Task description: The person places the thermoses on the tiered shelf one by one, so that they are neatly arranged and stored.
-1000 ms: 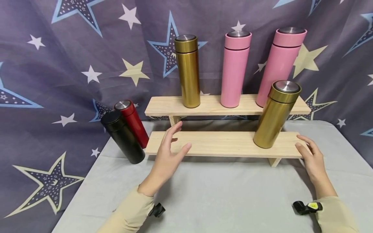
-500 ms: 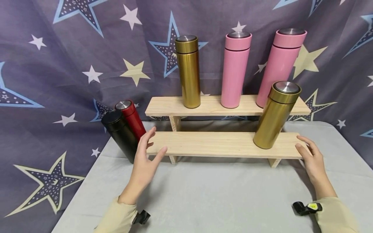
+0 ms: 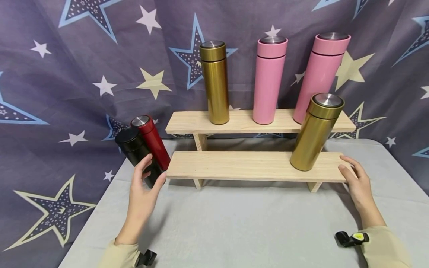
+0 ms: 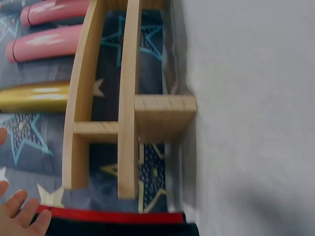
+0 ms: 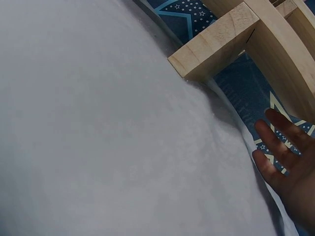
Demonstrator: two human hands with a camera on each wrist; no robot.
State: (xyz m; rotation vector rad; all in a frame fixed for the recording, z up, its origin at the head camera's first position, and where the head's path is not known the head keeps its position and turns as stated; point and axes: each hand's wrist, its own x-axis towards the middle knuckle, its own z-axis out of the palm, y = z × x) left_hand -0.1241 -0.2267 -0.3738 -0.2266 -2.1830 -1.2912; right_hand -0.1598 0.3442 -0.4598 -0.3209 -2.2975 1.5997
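Note:
In the head view my left hand [image 3: 140, 201] is in front of a black thermos flask [image 3: 130, 143], fingers and thumb spread apart. Whether it touches the flask cannot be told. Behind the black flask stands a red thermos flask [image 3: 152, 139], partly hidden. The left wrist view shows that hand's fingertips [image 4: 42, 223] beside the red and black flasks at the bottom. My right hand [image 3: 360, 188] is at the right end of the lower wooden shelf [image 3: 231, 165], holding nothing. In the right wrist view its fingers [image 5: 268, 167] are loosely extended below the shelf's end.
A gold thermos flask [image 3: 313, 137] stands toward the right of the lower shelf. On the upper shelf [image 3: 186, 121] are another gold flask [image 3: 217, 89] and two pink flasks, one in the middle [image 3: 269, 87] and one at right [image 3: 320, 74]. A star-patterned cloth [image 3: 83, 160] hangs behind.
My left hand has moved left, from in front of the lower shelf's left part to the black flask, its fingers still spread. The right hand and all the flasks have stayed put.

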